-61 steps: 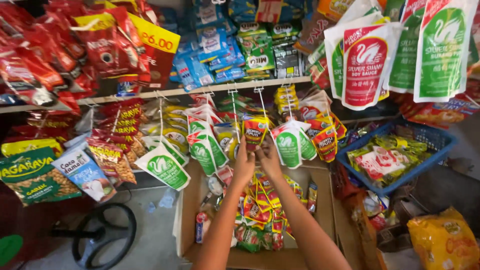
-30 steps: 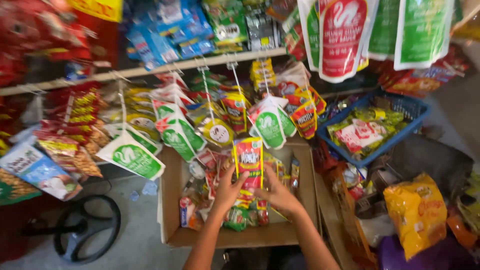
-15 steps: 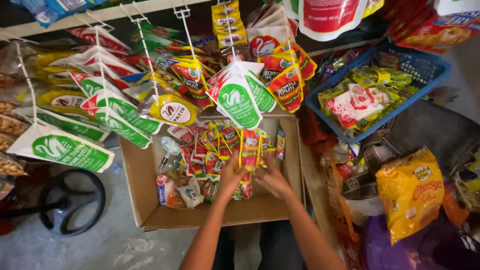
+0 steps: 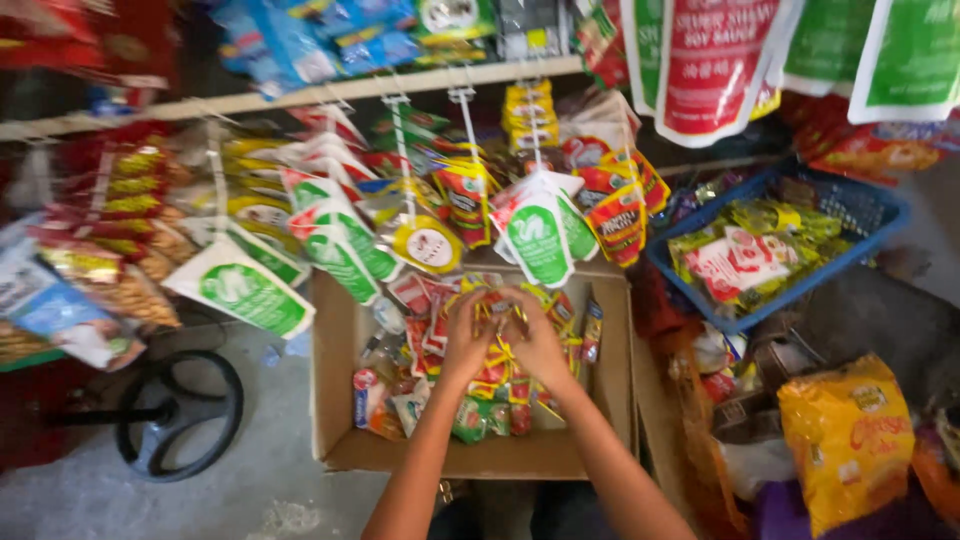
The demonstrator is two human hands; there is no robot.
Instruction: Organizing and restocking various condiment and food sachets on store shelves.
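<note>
Both my hands are together over an open cardboard box (image 4: 340, 400) on the floor. My left hand (image 4: 466, 335) and my right hand (image 4: 535, 338) grip a strip of red and yellow sachets (image 4: 497, 305) at the top of the pile. The box holds several small packets (image 4: 470, 390) in red, green and yellow. Just above my hands hang white and green pouches (image 4: 538, 240) and orange sachets (image 4: 618, 215) on hooks.
A white shelf (image 4: 300, 97) carries blue packets above. A blue basket (image 4: 860, 215) with packets stands at the right, a yellow snack bag (image 4: 850, 435) below it. A black ring-shaped stand (image 4: 180, 415) lies on the grey floor at the left. Large red and green pouches (image 4: 715, 60) hang at the top right.
My hands came down from the hanging rack into the box, then lifted a sachet strip up from the pile. The view tilted down, then back up.
</note>
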